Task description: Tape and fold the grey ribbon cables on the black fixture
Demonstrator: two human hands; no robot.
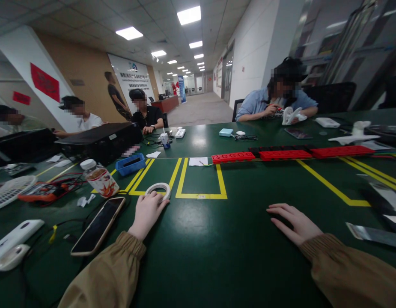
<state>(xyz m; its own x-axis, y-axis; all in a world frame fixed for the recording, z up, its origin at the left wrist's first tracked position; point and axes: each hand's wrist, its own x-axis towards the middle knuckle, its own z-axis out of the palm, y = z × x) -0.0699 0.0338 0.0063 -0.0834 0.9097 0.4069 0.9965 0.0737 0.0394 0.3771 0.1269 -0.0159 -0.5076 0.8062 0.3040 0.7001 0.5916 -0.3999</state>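
Tape ring (165, 187) at left hand (147, 214)

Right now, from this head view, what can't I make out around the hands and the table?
- Head view: the near part of the white tape roll, hidden by the left hand; how closed that grip is can't be told.
- Head view: the rest of the white grille, cut off by the left edge.
- Head view: the far end of the silver strip, cut off by the right edge.
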